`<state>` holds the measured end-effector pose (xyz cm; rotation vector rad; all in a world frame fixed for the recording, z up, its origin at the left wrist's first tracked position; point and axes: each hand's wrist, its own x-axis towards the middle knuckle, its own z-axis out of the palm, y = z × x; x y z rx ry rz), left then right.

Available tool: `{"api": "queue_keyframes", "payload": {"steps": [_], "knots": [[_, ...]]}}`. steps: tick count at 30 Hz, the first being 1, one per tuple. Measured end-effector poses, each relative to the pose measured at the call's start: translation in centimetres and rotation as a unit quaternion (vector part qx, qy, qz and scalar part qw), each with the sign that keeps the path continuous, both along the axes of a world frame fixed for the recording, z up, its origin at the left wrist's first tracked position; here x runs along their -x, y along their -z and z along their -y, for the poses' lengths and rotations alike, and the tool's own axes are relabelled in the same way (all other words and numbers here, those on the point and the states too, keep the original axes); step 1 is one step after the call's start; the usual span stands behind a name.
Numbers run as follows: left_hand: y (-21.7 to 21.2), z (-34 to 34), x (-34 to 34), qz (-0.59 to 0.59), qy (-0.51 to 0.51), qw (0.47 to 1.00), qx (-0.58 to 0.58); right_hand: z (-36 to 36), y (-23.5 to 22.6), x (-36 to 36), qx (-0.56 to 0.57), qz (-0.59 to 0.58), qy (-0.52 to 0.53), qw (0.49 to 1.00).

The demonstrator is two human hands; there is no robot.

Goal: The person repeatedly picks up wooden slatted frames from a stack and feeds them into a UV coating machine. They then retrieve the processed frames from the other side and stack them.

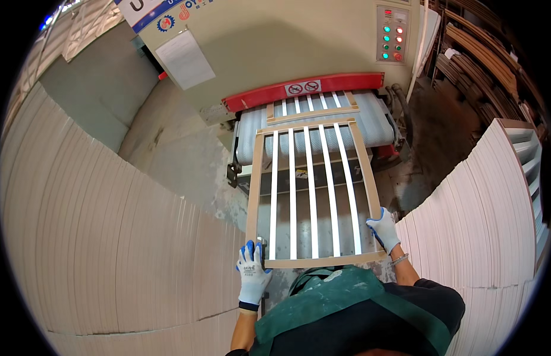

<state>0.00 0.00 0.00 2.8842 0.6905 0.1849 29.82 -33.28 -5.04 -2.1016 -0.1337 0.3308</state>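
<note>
Between my two hands is a slatted frame (311, 196) with tan outer rails and several white bars running lengthwise. My left hand (253, 273), in a white glove with blue fingertips, grips the frame's near left corner. On the right side rail, close to the near right corner, my right hand (384, 231) is closed in a matching glove. The far end of the frame lies over the near edge of a grey mesh conveyor belt (249, 137). A second slatted frame (314, 114) rests on the belt ahead of it, partly hidden beneath a red guard bar (258, 97).
A large beige machine (275, 44) stands ahead, with a panel of lit buttons (393, 35) at its right. Tall stacks of pale boards rise close on my left (109, 225) and right (471, 219). Brown strips (477, 47) are piled at the far right.
</note>
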Motion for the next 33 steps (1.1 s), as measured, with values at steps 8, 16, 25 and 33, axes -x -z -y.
{"api": "queue_keyframes", "payload": {"steps": [8, 16, 25, 33], "knots": [[1.4, 0.5, -5.9, 0.026, 0.001, 1.0, 0.006, -0.3, 0.3, -6.9, 0.067, 0.092, -0.005, 0.993], [1.7, -0.5, -9.4, -0.012, -0.026, 1.0, 0.009, -0.8, 0.8, -9.4, 0.123, 0.077, -0.025, 0.989], [3.5, -2.2, -13.3, -0.01, -0.038, 0.999, 0.004, -1.2, 0.0, -7.6, 0.218, 0.108, -0.069, 0.967], [2.5, -4.5, -13.5, -0.035, -0.029, 0.999, -0.023, -2.4, 3.8, -12.5, 0.226, 0.191, -0.105, 0.949]]}}
